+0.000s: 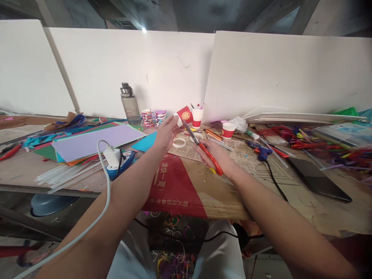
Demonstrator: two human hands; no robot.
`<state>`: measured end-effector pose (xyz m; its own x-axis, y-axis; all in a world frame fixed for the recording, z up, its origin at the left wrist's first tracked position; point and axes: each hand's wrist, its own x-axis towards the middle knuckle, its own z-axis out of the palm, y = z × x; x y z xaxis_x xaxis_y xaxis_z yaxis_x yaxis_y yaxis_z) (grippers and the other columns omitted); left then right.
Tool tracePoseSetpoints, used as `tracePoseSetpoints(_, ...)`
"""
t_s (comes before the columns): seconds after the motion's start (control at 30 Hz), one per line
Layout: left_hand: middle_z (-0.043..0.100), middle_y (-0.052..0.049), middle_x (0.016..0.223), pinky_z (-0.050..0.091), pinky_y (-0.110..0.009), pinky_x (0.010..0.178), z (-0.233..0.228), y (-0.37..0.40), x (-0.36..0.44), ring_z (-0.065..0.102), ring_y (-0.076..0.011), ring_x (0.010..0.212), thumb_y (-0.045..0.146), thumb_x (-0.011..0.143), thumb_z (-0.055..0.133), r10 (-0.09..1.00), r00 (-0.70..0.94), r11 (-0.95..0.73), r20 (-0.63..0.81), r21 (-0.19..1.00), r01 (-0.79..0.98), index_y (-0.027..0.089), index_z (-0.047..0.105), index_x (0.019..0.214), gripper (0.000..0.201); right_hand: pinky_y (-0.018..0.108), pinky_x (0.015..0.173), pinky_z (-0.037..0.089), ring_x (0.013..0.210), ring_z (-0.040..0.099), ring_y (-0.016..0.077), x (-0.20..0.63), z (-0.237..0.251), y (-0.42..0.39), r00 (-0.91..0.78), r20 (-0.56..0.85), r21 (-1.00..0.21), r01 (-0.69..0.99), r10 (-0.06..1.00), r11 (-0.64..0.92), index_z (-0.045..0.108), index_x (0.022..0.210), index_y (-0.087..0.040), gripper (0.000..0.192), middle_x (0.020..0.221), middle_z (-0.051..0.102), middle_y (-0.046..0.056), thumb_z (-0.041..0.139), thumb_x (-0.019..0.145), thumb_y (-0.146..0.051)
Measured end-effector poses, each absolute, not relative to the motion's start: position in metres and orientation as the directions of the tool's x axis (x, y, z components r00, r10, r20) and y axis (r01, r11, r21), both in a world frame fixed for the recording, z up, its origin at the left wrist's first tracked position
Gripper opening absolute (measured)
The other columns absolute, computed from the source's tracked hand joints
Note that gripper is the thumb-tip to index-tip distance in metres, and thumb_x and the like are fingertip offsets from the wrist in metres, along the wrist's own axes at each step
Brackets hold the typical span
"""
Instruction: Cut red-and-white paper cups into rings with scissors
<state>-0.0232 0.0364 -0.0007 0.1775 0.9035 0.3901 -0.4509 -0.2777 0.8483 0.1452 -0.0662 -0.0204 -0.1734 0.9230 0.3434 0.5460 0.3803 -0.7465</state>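
My left hand (168, 133) grips a red and white paper cup (185, 115) with a gold print, tilted on its side above the table. In my right hand (213, 153) is a pair of scissors (218, 167) with red and yellow handles, its blades pointing up and left at the cup's lower edge. Whether the blades are cutting into the cup I cannot tell. Below the cup lie white paper rings (179, 143) on the cardboard. Behind it stands a stack of paper cups (197, 116) with pens in it, and a single paper cup (228, 130) stands to the right.
Coloured paper sheets (95, 141), clear plastic sticks (68, 174) and a blue power strip (123, 164) with a white cable lie left. A water bottle (130, 106) stands behind. At right are a glue gun (261, 151), a black phone (319, 180) and heaped pipe cleaners (343, 155).
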Motion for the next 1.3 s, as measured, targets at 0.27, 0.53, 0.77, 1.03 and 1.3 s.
tracePoseSetpoints(0.27, 0.076, -0.01, 0.088, 0.057, -0.03, 0.079, 0.002, 0.043, -0.025, 0.073, -0.0183, 0.082, 0.053, 0.079, 0.078, 0.931, 0.27, -0.096, 0.247, 0.876, -0.472, 0.015, 0.068, 0.095, 0.042, 0.027, 0.048, 0.035, 0.046, 0.043, 0.0133, 0.14, -0.017, -0.067, -0.147, 0.397, -0.696, 0.595, 0.906, 0.402, 0.046, 0.074, -0.024, 0.043, 0.053, 0.047, -0.003, 0.052, 0.09, -0.064)
tracePoseSetpoints(0.53, 0.076, -0.013, 0.094, 0.059, -0.03, 0.082, 0.002, 0.047, -0.026, 0.072, -0.0182, 0.083, 0.052, 0.083, 0.074, 0.937, 0.302, -0.007, 0.178, 0.87, -0.492, 0.014, 0.069, 0.097, 0.04, 0.028, 0.053, 0.034, 0.05, 0.042, 0.0134, 0.137, -0.018, -0.065, -0.14, 0.46, -0.631, 0.643, 0.877, 0.433, 0.044, 0.07, -0.024, 0.044, 0.053, 0.045, -0.003, 0.049, 0.092, -0.062)
tracePoseSetpoints(0.77, 0.074, -0.012, 0.089, 0.06, -0.033, 0.085, 0.002, 0.049, -0.027, 0.073, -0.0202, 0.084, 0.051, 0.081, 0.076, 0.932, 0.307, -0.013, 0.19, 0.867, -0.498, 0.016, 0.066, 0.097, 0.04, 0.028, 0.055, 0.034, 0.053, 0.036, 0.0127, 0.138, -0.021, -0.062, -0.139, 0.503, -0.595, 0.66, 0.853, 0.459, 0.047, 0.07, -0.023, 0.043, 0.058, 0.046, -0.002, 0.049, 0.092, -0.06)
tracePoseSetpoints(1.03, 0.073, -0.01, 0.086, 0.058, -0.037, 0.095, 0.007, 0.048, -0.031, 0.074, -0.0211, 0.089, 0.046, 0.08, 0.079, 0.94, 0.292, 0.0, 0.177, 0.855, -0.519, 0.016, 0.065, 0.102, 0.039, 0.028, 0.054, 0.03, 0.054, 0.033, 0.0119, 0.139, -0.02, -0.064, -0.182, 0.505, -0.606, 0.622, 0.844, 0.496, 0.045, 0.07, -0.023, 0.045, 0.06, 0.042, -0.003, 0.052, 0.091, -0.062)
tracePoseSetpoints(1.3, 0.075, -0.01, 0.082, 0.06, -0.033, 0.082, 0.01, 0.046, -0.033, 0.074, -0.0201, 0.078, 0.046, 0.079, 0.08, 0.922, 0.343, -0.005, 0.179, 0.892, -0.452, 0.016, 0.067, 0.096, 0.037, 0.028, 0.052, 0.031, 0.053, 0.035, 0.0124, 0.136, -0.018, -0.071, -0.17, 0.467, -0.66, 0.586, 0.868, 0.469, 0.042, 0.073, -0.024, 0.043, 0.059, 0.04, -0.004, 0.054, 0.09, -0.062)
